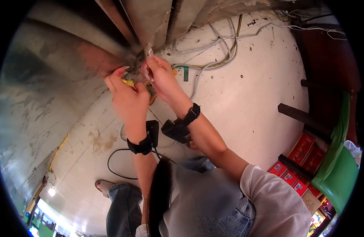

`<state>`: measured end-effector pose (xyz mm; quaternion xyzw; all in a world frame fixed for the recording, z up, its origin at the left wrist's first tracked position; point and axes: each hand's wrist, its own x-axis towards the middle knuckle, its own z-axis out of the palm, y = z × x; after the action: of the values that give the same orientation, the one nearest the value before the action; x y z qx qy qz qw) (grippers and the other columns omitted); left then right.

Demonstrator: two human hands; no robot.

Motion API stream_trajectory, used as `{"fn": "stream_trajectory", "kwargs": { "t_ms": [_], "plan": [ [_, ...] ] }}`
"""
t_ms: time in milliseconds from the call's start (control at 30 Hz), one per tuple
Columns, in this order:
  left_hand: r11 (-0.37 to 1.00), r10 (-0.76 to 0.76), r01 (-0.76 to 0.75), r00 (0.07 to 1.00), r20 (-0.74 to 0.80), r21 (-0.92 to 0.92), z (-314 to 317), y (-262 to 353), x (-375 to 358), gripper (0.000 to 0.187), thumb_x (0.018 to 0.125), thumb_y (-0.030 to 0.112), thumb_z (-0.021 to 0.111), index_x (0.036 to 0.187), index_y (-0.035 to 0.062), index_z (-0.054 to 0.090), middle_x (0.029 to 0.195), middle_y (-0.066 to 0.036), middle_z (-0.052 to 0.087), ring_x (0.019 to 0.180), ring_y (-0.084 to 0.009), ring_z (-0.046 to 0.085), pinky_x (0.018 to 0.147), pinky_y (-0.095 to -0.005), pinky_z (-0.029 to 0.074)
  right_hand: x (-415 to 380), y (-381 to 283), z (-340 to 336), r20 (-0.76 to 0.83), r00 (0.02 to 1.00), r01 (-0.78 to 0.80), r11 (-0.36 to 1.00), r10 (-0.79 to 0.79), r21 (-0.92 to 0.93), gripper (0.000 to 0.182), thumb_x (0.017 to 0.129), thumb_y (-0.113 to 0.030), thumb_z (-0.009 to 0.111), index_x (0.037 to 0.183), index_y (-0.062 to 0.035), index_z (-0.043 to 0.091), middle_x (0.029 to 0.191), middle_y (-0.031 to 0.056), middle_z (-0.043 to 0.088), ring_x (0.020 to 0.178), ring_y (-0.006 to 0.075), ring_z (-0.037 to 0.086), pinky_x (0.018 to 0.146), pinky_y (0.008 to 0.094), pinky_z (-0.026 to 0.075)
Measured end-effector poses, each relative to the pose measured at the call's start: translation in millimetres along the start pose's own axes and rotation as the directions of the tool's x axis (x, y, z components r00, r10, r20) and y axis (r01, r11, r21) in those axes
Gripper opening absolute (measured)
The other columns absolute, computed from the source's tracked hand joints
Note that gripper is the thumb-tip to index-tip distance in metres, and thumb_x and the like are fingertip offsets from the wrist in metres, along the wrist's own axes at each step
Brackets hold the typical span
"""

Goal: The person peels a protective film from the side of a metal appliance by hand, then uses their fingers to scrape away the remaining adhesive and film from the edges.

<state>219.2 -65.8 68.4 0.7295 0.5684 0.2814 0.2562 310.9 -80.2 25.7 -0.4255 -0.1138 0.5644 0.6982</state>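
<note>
Head view: the left hand (126, 93) pinches a yellow wire (129, 82) between closed fingers at the foot of the grey wall (43, 79). Just right, touching, the right hand (161, 75) grips a small pale piece (149, 51), fingers closed. Grey cables (221, 51) trail far right over the floor (245, 102).

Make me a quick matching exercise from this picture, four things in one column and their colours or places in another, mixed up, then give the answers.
Things:
1. stacked boxes
2. chair
3. wrist strap on the right hand
4. loose cable on the floor

Matches:
A. green
B. black, lying below the left hand
C. red
D. black, around the forearm

Pairs: 1-C, 2-A, 3-D, 4-B
</note>
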Motion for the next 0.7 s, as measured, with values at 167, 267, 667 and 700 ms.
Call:
{"fn": "stream_trajectory", "kwargs": {
  "t_ms": [167,267,667,700],
  "plan": [
    [0.999,0.023,-0.021,0.998,-0.05,0.042,7,-3,0,0.038,0.066,0.002,0.055,0.102,0.0042,0.046,0.102,-0.009,0.047,0.061,-0.0212,0.052,0.056,-0.0313,0.042,-4,-4,5,-0.013,1.0,-0.027,0.997,0.028,0.066,0.029,0.094,-0.023,0.04,0.07,-0.0069,0.043,0.06,-0.0016,0.042,0.053,0.0072,0.035,0.049,0.0216,0.029],
    [0.999,0.035,-0.033,0.997,-0.066,0.039,8,-3,0,0.037,0.066,0.002,0.055,0.102,0.0043,0.046,0.101,-0.009,0.047,0.062,-0.022,0.053,0.057,-0.0323,0.043,-7,-7,9,-0.03,0.996,-0.081,0.988,0.085,0.133,0.029,0.094,-0.022,0.04,0.07,-0.0071,0.043,0.059,-0.0013,0.041,0.051,0.0082,0.033,0.049,0.0229,0.028],
    [0.997,0.024,-0.023,1.0,-0.012,0.078,1,0,0,0.042,0.064,-0.001,0.057,0.104,0.007,0.046,0.102,-0.008,0.046,0.085,-0.0259,0.055,0.064,-0.0357,0.045,-20,-27,24,-0.082,0.954,-0.237,0.892,0.289,0.385,0.029,0.094,-0.021,0.038,0.068,-0.0091,0.039,0.054,-0.002,0.033,0.048,0.0101,0.028,0.048,0.024,0.027],
    [0.996,-0.002,0.002,1.0,0.004,0.086,-1,3,0,0.042,0.064,-0.001,0.058,0.104,0.0072,0.046,0.103,-0.007,0.046,0.087,-0.0264,0.054,0.064,-0.0363,0.045,-21,-28,25,-0.082,0.951,-0.242,0.882,0.298,0.404,0.029,0.094,-0.02,0.038,0.067,-0.0092,0.038,0.053,-0.0019,0.032,0.048,0.0102,0.026,0.047,0.0243,0.026]
  ]
}}
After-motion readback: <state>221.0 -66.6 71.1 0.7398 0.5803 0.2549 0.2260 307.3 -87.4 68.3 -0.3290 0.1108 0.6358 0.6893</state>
